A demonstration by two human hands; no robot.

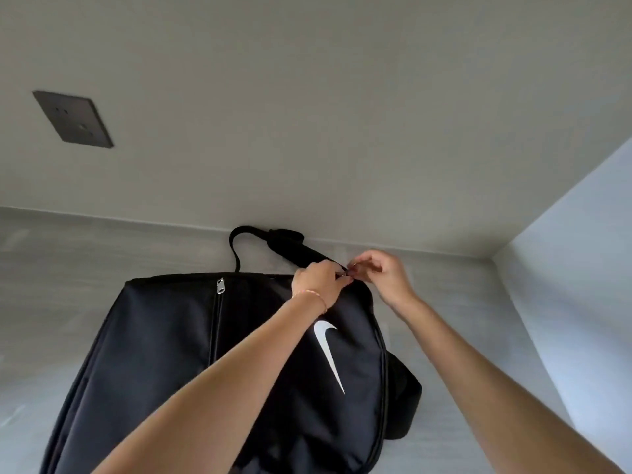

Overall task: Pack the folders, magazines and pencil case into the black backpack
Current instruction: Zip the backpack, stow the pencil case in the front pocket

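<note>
The black backpack [178, 364] lies flat on a grey surface, its white swoosh logo facing up and its carry strap reaching toward the back wall. A silver zip pull [221, 286] rests at the top of the front pocket. My left hand [319, 280] and my right hand [383, 273] meet at the backpack's top right corner, fingertips pinched together on small zipper pulls there. No folders, magazines or pencil case show in the head view.
A grey wall rises just behind the backpack, with a dark socket plate [73, 118] at the upper left. A pale side wall [581, 268] closes in on the right. The grey surface [51, 285] extends to the left of the backpack.
</note>
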